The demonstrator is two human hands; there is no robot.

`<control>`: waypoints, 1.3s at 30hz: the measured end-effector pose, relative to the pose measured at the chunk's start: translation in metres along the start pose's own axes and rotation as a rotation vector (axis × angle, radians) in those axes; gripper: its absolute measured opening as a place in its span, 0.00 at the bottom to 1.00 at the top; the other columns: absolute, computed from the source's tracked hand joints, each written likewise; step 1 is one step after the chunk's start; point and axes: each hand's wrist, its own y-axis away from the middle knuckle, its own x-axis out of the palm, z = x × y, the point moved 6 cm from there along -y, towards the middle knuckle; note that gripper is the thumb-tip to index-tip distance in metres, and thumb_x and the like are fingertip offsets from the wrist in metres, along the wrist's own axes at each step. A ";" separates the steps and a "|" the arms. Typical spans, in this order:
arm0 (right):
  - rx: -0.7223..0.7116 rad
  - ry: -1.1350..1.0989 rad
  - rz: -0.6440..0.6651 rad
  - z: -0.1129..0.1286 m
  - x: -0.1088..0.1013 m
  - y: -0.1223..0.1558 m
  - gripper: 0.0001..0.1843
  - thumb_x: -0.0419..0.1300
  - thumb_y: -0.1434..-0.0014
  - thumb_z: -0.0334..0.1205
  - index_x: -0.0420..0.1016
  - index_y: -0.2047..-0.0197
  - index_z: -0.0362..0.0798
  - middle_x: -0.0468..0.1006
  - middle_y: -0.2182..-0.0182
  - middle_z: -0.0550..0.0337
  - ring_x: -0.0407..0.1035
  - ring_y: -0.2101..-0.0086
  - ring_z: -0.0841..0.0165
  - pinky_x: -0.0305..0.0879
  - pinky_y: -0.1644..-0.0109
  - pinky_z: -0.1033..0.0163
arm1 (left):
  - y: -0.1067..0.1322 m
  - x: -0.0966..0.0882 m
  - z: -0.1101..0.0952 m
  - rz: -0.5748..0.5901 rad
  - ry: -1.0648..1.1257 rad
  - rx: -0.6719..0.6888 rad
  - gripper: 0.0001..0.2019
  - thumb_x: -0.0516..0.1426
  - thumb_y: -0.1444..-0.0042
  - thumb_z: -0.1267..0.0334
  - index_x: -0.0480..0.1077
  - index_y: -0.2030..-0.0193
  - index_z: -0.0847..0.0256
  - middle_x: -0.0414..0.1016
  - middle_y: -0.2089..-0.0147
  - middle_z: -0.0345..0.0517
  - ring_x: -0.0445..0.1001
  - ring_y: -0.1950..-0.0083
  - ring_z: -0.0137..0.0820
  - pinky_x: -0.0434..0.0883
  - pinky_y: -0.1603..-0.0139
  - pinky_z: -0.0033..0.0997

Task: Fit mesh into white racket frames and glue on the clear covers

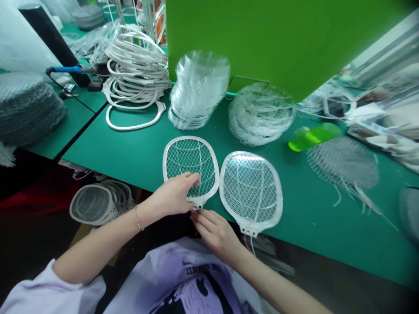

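A white mosquito-swatter head (216, 168) with a mesh lies on the green table in front of me, its neck at the table's front edge. My left hand (176, 195) rests across its lower left side, fingers curled over the mesh and thumb by the neck, gripping it. Just below the neck, my right hand (216, 231) has its fingertips pinched together; whatever is between them is too small or hidden to name. Close by on the right lies a second swatter head (251, 187) with finer-looking mesh, a red and a white wire hanging from its neck.
Behind stand white frames (134, 78), clear plastic covers (198, 87) and more clear covers (262, 113) in stacks. Grey mesh piles (29, 109) and a blue-handled soldering iron (70, 69) are left. Right are a green strip (316, 136) and mesh sheets (343, 161). Finished-looking heads (93, 204) sit below the table.
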 end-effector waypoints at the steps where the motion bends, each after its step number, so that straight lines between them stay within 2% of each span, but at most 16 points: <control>1: -0.005 0.005 0.016 0.001 -0.002 -0.001 0.16 0.50 0.32 0.24 0.79 0.62 0.40 0.82 0.65 0.50 0.75 0.59 0.65 0.71 0.58 0.62 | 0.000 0.000 -0.001 0.004 -0.006 -0.008 0.16 0.60 0.54 0.75 0.63 0.60 0.58 0.71 0.60 0.42 0.72 0.61 0.35 0.68 0.62 0.33; 3: 0.042 0.023 0.042 0.003 -0.011 -0.002 0.13 0.52 0.33 0.26 0.79 0.60 0.41 0.82 0.61 0.49 0.74 0.58 0.63 0.70 0.58 0.60 | 0.003 -0.002 -0.001 0.001 0.017 -0.010 0.17 0.61 0.53 0.75 0.64 0.58 0.58 0.71 0.58 0.43 0.73 0.59 0.36 0.69 0.60 0.34; 7: 0.278 -0.176 0.019 0.011 -0.036 -0.016 0.11 0.60 0.37 0.45 0.77 0.62 0.47 0.81 0.62 0.51 0.73 0.60 0.61 0.69 0.58 0.57 | 0.024 -0.005 0.003 -0.085 0.186 0.066 0.15 0.60 0.46 0.72 0.65 0.53 0.58 0.73 0.54 0.46 0.74 0.52 0.36 0.73 0.51 0.36; 9: 0.398 -0.243 -0.062 0.014 -0.039 -0.030 0.11 0.61 0.39 0.45 0.75 0.60 0.46 0.79 0.64 0.52 0.72 0.62 0.62 0.70 0.58 0.57 | 0.046 -0.012 0.015 -0.371 0.281 0.085 0.10 0.58 0.43 0.71 0.67 0.54 0.58 0.74 0.55 0.46 0.75 0.52 0.36 0.74 0.49 0.36; 12: 0.491 -0.056 -0.003 0.017 -0.010 -0.056 0.16 0.63 0.42 0.40 0.73 0.52 0.42 0.78 0.60 0.48 0.72 0.59 0.58 0.72 0.59 0.53 | 0.106 -0.017 0.049 -1.175 0.466 -0.019 0.04 0.58 0.41 0.67 0.68 0.59 0.59 0.71 0.59 0.43 0.76 0.59 0.32 0.74 0.48 0.39; 13: 0.490 0.021 0.069 0.018 0.005 -0.064 0.14 0.64 0.42 0.37 0.73 0.53 0.41 0.78 0.61 0.48 0.72 0.61 0.57 0.72 0.61 0.53 | 0.124 -0.008 0.059 -1.338 0.542 -0.097 0.04 0.58 0.42 0.66 0.68 0.60 0.59 0.71 0.60 0.41 0.75 0.61 0.29 0.74 0.49 0.37; 15: 0.466 0.116 0.162 0.018 0.028 -0.075 0.06 0.62 0.42 0.29 0.73 0.60 0.44 0.76 0.67 0.52 0.71 0.66 0.60 0.71 0.68 0.57 | 0.147 0.015 0.074 -1.435 0.671 -0.298 0.05 0.60 0.43 0.63 0.70 0.60 0.59 0.72 0.62 0.39 0.74 0.64 0.27 0.75 0.55 0.31; 17: 0.424 0.092 0.081 0.019 0.027 -0.079 0.08 0.58 0.41 0.23 0.71 0.67 0.46 0.73 0.72 0.56 0.71 0.69 0.63 0.69 0.72 0.61 | 0.153 0.035 0.077 -1.316 0.770 -0.481 0.08 0.62 0.44 0.59 0.74 0.60 0.60 0.75 0.62 0.41 0.76 0.66 0.28 0.76 0.61 0.27; 19: 0.406 -0.065 -0.179 0.018 -0.001 -0.075 0.08 0.56 0.40 0.25 0.71 0.67 0.46 0.74 0.71 0.57 0.71 0.68 0.65 0.69 0.70 0.64 | 0.146 0.047 0.070 -1.106 0.887 -0.587 0.15 0.65 0.46 0.53 0.77 0.58 0.62 0.80 0.58 0.46 0.80 0.63 0.33 0.78 0.62 0.30; 21: 0.496 -0.280 -0.510 0.008 -0.040 -0.060 0.05 0.58 0.39 0.28 0.72 0.65 0.47 0.76 0.69 0.58 0.71 0.70 0.70 0.69 0.71 0.67 | 0.130 0.049 0.056 -0.912 1.006 -0.617 0.22 0.66 0.49 0.48 0.79 0.53 0.62 0.81 0.51 0.52 0.82 0.56 0.41 0.80 0.57 0.36; 24: 0.888 -0.592 -0.902 -0.016 -0.074 -0.017 0.07 0.64 0.42 0.37 0.71 0.70 0.47 0.76 0.70 0.60 0.69 0.76 0.75 0.65 0.75 0.70 | 0.104 0.039 0.035 -0.757 1.141 -0.587 0.28 0.68 0.53 0.43 0.80 0.50 0.60 0.80 0.46 0.53 0.81 0.48 0.43 0.78 0.47 0.40; 27: 1.294 -0.875 -1.074 -0.030 -0.069 0.035 0.16 0.71 0.50 0.48 0.72 0.72 0.46 0.77 0.73 0.60 0.71 0.75 0.72 0.68 0.73 0.69 | 0.082 0.027 0.020 -0.707 1.252 -0.545 0.26 0.72 0.57 0.47 0.81 0.53 0.59 0.83 0.51 0.50 0.82 0.53 0.37 0.78 0.48 0.35; 30: 1.481 -1.060 -1.052 -0.043 -0.061 0.082 0.22 0.74 0.56 0.52 0.76 0.66 0.44 0.79 0.72 0.57 0.73 0.73 0.70 0.72 0.70 0.66 | 0.060 0.021 0.005 -0.589 1.277 -0.546 0.25 0.74 0.60 0.50 0.82 0.56 0.61 0.84 0.61 0.47 0.81 0.64 0.32 0.81 0.61 0.30; 34: 1.496 -0.994 -0.884 -0.086 -0.081 0.125 0.37 0.69 0.51 0.57 0.73 0.43 0.45 0.82 0.62 0.54 0.74 0.70 0.66 0.73 0.72 0.63 | 0.014 0.024 -0.017 -0.322 1.151 -0.515 0.24 0.73 0.60 0.50 0.82 0.59 0.65 0.82 0.68 0.46 0.79 0.68 0.30 0.80 0.66 0.29; 36: 1.481 -0.851 -0.703 -0.113 -0.092 0.135 0.41 0.65 0.47 0.60 0.69 0.36 0.43 0.81 0.68 0.56 0.71 0.75 0.67 0.70 0.76 0.63 | -0.013 0.029 -0.025 -0.238 1.059 -0.495 0.22 0.72 0.57 0.52 0.81 0.59 0.66 0.82 0.67 0.46 0.80 0.67 0.32 0.80 0.64 0.31; 39: 1.383 -0.653 -0.487 -0.147 -0.098 0.139 0.38 0.60 0.42 0.60 0.72 0.38 0.40 0.77 0.76 0.60 0.65 0.79 0.69 0.65 0.76 0.63 | -0.045 0.037 -0.028 -0.218 0.954 -0.489 0.20 0.70 0.55 0.59 0.80 0.56 0.66 0.81 0.69 0.44 0.80 0.66 0.33 0.80 0.61 0.34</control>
